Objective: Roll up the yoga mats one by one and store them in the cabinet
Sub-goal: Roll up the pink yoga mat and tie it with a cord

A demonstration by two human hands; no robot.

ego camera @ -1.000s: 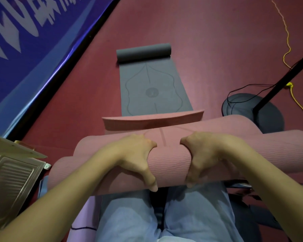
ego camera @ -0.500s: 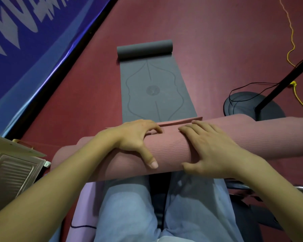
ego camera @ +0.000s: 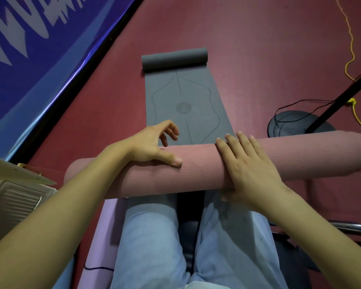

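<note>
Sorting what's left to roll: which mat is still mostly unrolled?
The grey mat, flat on the floor with only its far end curled; the pink mat is fully rolled.

You've got a blue banner along the left edge of the red floor. Black stand base sits right, black cable looped over it, yellow cord trailing behind. Metal panel lower left.

Left hand loosely curled — right hand seemingly flat.
</note>
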